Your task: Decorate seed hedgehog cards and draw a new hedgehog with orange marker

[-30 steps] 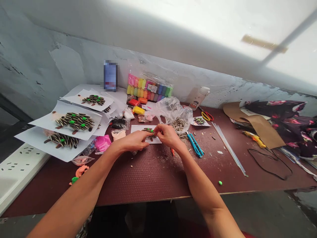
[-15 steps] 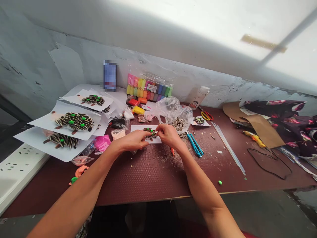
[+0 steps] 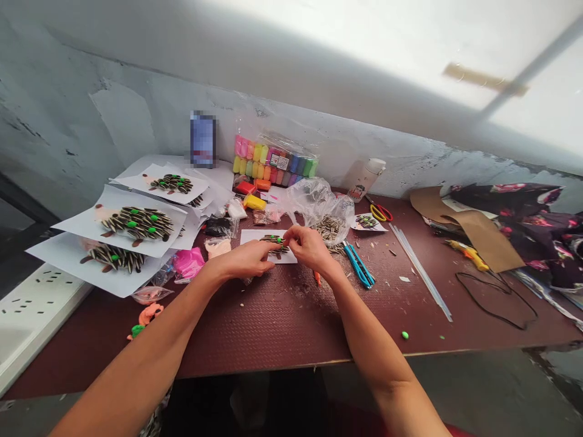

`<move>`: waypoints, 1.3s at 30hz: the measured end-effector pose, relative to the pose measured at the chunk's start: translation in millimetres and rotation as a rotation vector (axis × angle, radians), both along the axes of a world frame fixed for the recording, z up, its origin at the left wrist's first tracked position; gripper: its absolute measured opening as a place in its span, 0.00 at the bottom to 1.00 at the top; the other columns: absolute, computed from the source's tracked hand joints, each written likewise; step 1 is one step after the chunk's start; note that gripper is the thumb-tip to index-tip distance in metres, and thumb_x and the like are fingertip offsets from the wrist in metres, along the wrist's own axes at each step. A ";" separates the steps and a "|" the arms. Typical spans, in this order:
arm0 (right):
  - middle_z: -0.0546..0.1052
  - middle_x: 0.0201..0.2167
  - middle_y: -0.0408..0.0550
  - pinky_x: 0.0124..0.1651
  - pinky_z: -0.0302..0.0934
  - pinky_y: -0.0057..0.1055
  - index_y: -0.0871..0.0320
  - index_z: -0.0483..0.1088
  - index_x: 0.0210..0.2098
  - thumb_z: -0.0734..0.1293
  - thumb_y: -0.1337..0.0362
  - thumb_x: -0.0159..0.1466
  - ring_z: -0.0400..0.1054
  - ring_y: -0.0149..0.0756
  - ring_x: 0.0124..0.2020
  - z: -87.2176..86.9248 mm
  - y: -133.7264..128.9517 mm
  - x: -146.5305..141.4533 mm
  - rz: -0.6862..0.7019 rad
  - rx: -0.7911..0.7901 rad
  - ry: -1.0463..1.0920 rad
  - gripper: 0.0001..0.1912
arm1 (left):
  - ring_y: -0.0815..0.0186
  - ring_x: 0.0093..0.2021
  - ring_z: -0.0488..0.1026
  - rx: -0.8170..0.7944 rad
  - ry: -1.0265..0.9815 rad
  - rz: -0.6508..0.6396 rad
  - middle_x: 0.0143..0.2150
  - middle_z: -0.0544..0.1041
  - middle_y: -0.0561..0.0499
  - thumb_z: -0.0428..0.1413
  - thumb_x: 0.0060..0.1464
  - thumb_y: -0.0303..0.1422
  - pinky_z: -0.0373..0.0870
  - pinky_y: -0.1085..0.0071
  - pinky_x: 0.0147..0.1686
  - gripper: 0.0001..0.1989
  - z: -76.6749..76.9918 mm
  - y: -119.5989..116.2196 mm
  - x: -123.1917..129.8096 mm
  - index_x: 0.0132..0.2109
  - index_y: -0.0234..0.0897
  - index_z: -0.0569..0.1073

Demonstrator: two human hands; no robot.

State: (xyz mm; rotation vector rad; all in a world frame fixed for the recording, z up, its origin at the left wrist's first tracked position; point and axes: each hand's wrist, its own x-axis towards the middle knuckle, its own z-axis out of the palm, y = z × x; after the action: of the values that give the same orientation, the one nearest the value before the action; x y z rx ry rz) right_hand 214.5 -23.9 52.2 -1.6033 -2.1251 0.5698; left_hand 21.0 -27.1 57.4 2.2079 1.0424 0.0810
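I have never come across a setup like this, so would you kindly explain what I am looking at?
Gladly. There is no machine here, only a person's bare left hand and right hand. A camera worn on the head takes every picture, looking forward and down, which is why the forearms reach in from the bottom.

Both hands meet at a small white card bearing striped seeds and green dots. Whether the fingertips pinch anything is too small to tell.

Around them on the dark red table lie a clear bag by a seed pile, a blue tool, scissors and colourful clay. Sheets with seed hedgehogs are stacked at the picture's left.
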 end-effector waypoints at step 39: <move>0.83 0.43 0.53 0.41 0.57 0.29 0.56 0.79 0.45 0.60 0.66 0.67 0.75 0.41 0.44 7.2 -0.5 3.1 -0.145 -0.087 -0.469 0.16 | 0.67 0.24 0.68 -0.038 -0.162 0.285 0.23 0.74 0.53 0.51 0.57 0.36 0.63 0.72 0.28 0.25 8.5 11.2 -20.7 0.58 0.30 0.75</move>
State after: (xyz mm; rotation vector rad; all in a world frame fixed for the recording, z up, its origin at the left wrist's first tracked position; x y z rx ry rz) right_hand 217.6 -24.4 59.4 -2.0844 -2.2973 0.2576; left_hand 0.4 -15.9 66.0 1.9691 1.2476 0.3581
